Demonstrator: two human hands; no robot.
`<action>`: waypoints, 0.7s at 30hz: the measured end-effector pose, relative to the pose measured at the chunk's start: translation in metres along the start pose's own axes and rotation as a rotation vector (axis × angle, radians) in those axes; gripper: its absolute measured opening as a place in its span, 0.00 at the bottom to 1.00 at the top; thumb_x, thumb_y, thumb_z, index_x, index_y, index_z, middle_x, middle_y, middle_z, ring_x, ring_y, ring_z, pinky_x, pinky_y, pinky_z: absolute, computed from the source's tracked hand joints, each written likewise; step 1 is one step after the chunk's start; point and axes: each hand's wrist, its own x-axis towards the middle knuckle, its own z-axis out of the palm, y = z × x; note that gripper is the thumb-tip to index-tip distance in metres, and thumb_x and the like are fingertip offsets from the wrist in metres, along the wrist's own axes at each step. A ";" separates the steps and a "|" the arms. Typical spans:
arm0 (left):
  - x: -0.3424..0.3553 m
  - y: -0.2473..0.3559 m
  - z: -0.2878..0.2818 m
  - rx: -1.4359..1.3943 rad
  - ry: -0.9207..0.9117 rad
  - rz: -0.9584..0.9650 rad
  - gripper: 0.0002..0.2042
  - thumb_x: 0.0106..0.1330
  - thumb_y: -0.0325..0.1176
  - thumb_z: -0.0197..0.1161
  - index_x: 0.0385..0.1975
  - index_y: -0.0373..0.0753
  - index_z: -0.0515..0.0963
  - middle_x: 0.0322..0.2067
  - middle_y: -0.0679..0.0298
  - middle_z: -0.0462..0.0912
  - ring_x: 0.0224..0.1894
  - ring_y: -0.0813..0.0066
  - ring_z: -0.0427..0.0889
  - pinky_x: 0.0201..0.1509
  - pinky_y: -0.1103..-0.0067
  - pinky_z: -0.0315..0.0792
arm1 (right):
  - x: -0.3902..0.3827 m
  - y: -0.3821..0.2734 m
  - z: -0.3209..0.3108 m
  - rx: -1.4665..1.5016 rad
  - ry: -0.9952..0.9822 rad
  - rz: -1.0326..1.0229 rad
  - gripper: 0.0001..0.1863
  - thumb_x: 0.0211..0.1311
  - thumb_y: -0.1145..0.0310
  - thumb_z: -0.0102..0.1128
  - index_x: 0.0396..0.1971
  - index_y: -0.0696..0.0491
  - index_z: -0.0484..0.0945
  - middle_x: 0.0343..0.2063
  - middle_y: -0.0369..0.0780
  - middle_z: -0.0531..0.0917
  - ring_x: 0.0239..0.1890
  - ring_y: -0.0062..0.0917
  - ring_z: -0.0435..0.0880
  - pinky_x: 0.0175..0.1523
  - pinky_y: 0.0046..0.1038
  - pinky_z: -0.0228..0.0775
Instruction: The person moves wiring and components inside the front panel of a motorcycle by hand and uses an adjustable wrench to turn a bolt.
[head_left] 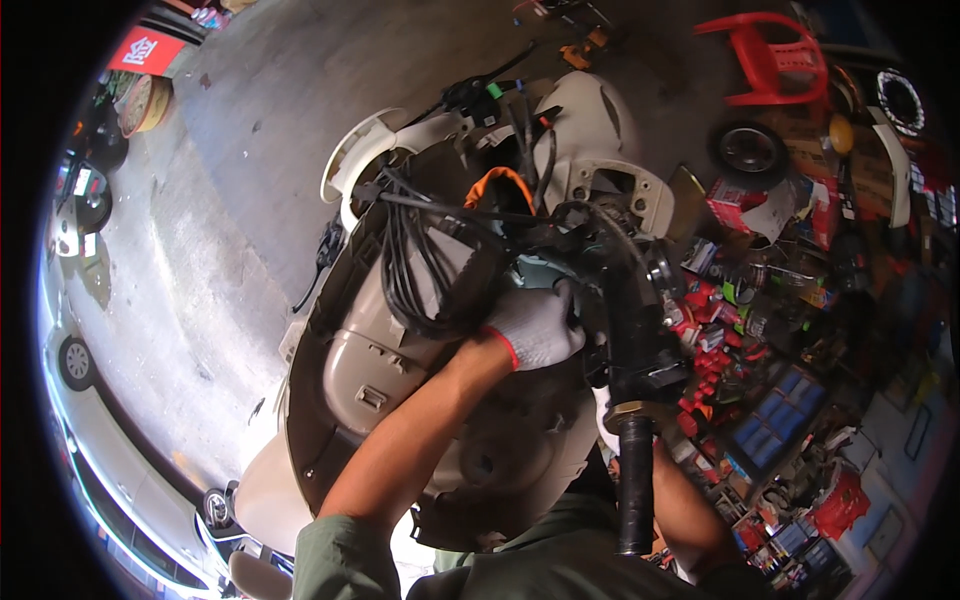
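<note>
Left hand (pixel 535 325), white-gloved, is reaching into the scooter (pixel 400 380) among black cables (pixel 420 265); fingers hidden, grip unclear; right hand (pixel 607 420) is sitting mostly hidden behind the handlebar (pixel 635 400), fingers unclear too.

A cream-coloured scooter (pixel 400 380) with its front panels stripped stands nose-away on the concrete, a tangle of black cables (pixel 420 265) spilling from the opened headset beside its black handlebar grip (pixel 635 490), which points toward the viewer.

Chair (pixel 770 60) behind scooter (pixel 420 330)
</note>
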 end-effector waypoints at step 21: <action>0.004 -0.002 0.016 0.021 0.397 -0.132 0.21 0.64 0.43 0.61 0.45 0.28 0.74 0.33 0.42 0.83 0.36 0.45 0.85 0.40 0.58 0.81 | -0.019 -0.132 -0.259 -0.038 0.395 0.326 0.09 0.75 0.66 0.53 0.36 0.55 0.78 0.27 0.27 0.77 0.27 0.10 0.70 0.31 0.16 0.59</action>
